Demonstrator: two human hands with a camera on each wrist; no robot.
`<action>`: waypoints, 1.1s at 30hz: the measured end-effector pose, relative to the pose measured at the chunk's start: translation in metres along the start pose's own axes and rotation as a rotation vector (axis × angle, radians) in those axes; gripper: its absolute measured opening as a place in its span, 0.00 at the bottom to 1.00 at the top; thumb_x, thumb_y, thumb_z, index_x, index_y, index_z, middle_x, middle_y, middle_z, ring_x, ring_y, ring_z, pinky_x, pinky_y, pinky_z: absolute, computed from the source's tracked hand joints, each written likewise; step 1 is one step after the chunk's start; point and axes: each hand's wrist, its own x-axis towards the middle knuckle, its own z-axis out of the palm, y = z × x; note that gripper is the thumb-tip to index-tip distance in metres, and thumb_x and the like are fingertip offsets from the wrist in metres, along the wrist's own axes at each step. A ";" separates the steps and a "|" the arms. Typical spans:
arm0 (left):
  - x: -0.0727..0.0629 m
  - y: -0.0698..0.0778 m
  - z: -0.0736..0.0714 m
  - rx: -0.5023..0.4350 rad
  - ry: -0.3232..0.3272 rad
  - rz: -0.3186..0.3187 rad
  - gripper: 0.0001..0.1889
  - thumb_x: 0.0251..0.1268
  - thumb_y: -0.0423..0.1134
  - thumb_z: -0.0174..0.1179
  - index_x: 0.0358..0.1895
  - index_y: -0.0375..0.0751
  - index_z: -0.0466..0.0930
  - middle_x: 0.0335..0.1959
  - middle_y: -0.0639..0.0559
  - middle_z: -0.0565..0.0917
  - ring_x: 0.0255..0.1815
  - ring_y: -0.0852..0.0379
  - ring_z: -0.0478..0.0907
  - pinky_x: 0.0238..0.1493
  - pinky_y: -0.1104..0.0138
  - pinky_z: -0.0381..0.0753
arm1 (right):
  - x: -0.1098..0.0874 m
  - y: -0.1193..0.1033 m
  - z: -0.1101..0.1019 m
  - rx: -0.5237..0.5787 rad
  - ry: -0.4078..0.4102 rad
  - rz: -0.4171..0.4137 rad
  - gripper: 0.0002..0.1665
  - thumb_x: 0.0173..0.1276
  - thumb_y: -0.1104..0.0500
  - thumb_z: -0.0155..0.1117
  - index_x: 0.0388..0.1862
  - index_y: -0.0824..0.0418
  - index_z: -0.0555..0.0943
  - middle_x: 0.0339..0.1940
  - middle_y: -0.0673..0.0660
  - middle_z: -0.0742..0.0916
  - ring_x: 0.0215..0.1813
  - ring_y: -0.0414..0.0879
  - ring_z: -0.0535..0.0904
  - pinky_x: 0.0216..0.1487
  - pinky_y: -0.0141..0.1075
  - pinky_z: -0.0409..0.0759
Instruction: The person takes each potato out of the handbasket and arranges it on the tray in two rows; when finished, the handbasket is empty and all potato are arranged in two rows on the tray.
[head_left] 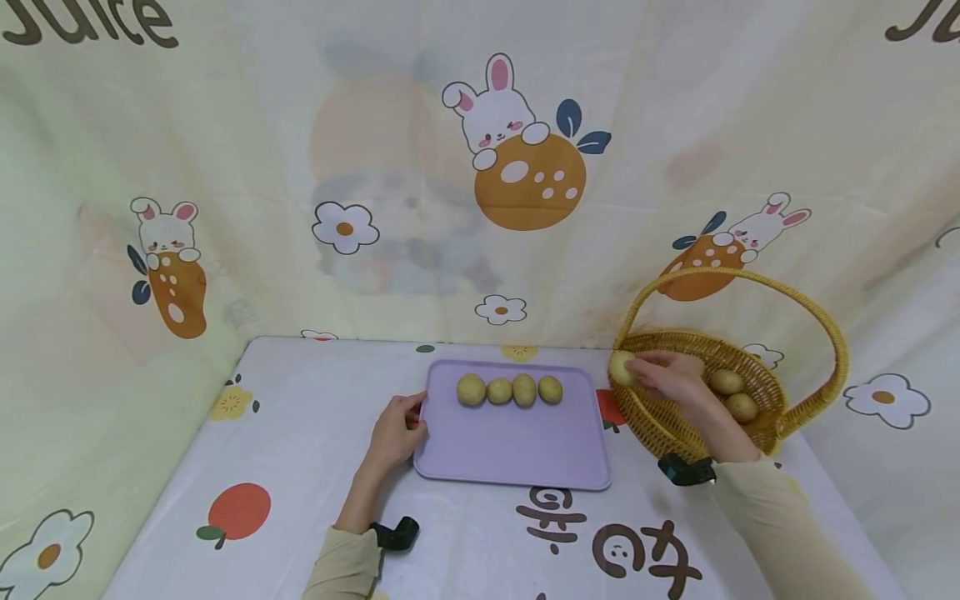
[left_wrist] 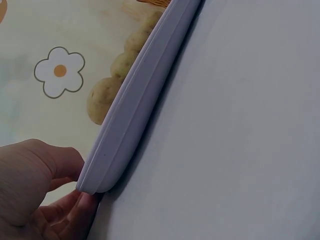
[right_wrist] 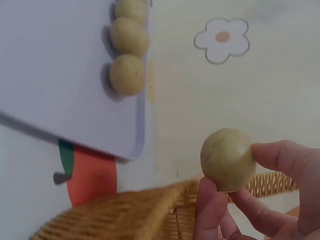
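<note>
My right hand (head_left: 670,375) pinches a round potato (right_wrist: 228,160) between thumb and fingers, over the left rim of a wicker basket (head_left: 645,419). Inside the basket lie further potatoes, among them one potato (head_left: 742,407) near the right wall. On the left, my left hand (head_left: 397,429) grips the left edge of a lilac tray (head_left: 510,450); in the left wrist view the thumb is above the rim and the fingers beneath. Several potatoes stand in a row along the tray's far side, from a larger potato (head_left: 471,390) at the left to another potato (head_left: 551,389) at the right.
The basket's tall arched handle (head_left: 813,312) rises above its right half. A printed cloth (head_left: 315,467) covers the table, and a printed curtain (head_left: 405,167) hangs close behind the tray and basket. A dark wrist camera (head_left: 686,470) sits on the right wrist.
</note>
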 end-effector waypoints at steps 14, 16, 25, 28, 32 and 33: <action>0.000 -0.001 -0.001 -0.002 0.014 0.026 0.27 0.51 0.26 0.61 0.60 0.31 0.78 0.38 0.43 0.78 0.36 0.53 0.77 0.42 0.62 0.77 | 0.008 -0.013 0.058 -0.054 -0.027 0.005 0.31 0.70 0.52 0.62 0.64 0.71 0.74 0.51 0.63 0.83 0.43 0.46 0.82 0.45 0.38 0.81; 0.000 -0.001 -0.001 -0.002 0.014 0.029 0.27 0.51 0.26 0.61 0.60 0.31 0.78 0.38 0.43 0.78 0.36 0.53 0.77 0.42 0.62 0.77 | 0.009 -0.013 0.068 -0.054 -0.023 0.013 0.30 0.68 0.53 0.63 0.62 0.71 0.75 0.52 0.66 0.83 0.42 0.47 0.82 0.44 0.39 0.82; 0.000 0.000 0.000 -0.008 0.002 0.019 0.28 0.51 0.26 0.61 0.61 0.31 0.78 0.39 0.43 0.78 0.36 0.54 0.77 0.42 0.62 0.77 | 0.011 -0.011 0.102 -0.022 -0.048 -0.006 0.29 0.67 0.55 0.65 0.61 0.71 0.76 0.46 0.64 0.85 0.41 0.50 0.83 0.37 0.35 0.80; 0.001 -0.001 0.000 -0.008 0.004 0.016 0.28 0.51 0.26 0.61 0.61 0.31 0.78 0.39 0.43 0.78 0.36 0.54 0.77 0.42 0.62 0.77 | 0.012 -0.012 0.113 0.008 -0.049 -0.014 0.28 0.66 0.57 0.66 0.60 0.72 0.77 0.43 0.63 0.85 0.36 0.45 0.82 0.34 0.33 0.80; 0.001 -0.002 0.000 0.000 0.006 0.015 0.28 0.51 0.26 0.61 0.61 0.31 0.78 0.38 0.44 0.78 0.36 0.55 0.77 0.42 0.62 0.77 | 0.013 -0.012 0.127 0.004 -0.063 -0.037 0.27 0.65 0.57 0.66 0.57 0.73 0.78 0.42 0.63 0.87 0.32 0.42 0.82 0.34 0.36 0.82; 0.001 -0.002 0.000 0.001 0.006 0.015 0.28 0.51 0.26 0.61 0.61 0.31 0.78 0.38 0.44 0.78 0.36 0.54 0.76 0.42 0.62 0.76 | 0.013 -0.013 0.130 0.004 -0.069 -0.041 0.26 0.64 0.58 0.66 0.57 0.73 0.78 0.42 0.64 0.87 0.32 0.42 0.82 0.34 0.37 0.82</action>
